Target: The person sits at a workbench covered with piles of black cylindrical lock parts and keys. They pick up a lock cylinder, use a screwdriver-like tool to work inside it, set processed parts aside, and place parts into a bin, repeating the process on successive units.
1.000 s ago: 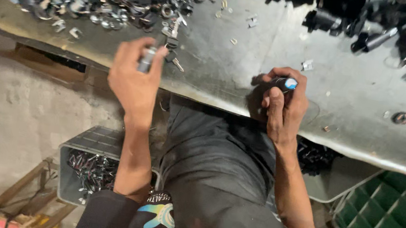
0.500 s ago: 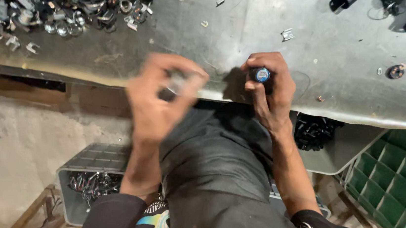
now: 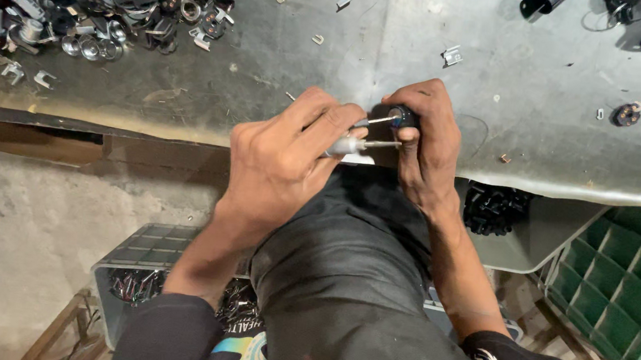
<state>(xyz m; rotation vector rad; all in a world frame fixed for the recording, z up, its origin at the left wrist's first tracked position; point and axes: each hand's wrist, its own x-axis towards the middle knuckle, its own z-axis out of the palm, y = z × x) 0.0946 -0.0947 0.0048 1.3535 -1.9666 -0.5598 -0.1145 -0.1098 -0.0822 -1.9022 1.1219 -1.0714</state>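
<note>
A: State the position of the work piece.

B: The small black cylindrical part [image 3: 402, 117] sits at the near edge of the metal bench [image 3: 348, 57], pinched in the right hand [image 3: 425, 147]; the fingers are closed round it. The left hand [image 3: 283, 161] is curled shut on a small metal piece with two thin prongs [image 3: 364, 133], whose tips meet the face of the part.

A: Failure modes?

B: The prongs are thin and the grip is fingertip only. A skewed approach could bend them or let them skid off the face. Both hands work over the bench edge, so a dropped piece would likely fall toward the lap or floor.

A: Containers?

B: A grey crate [image 3: 132, 264] below left holds shiny metal parts. A pale tray [image 3: 534, 240] under the bench on the right holds black parts. The green divided crate [image 3: 623, 295] shows no contents in its visible cells. Loose metal parts [image 3: 102, 2] lie heaped on the bench at far left.
</note>
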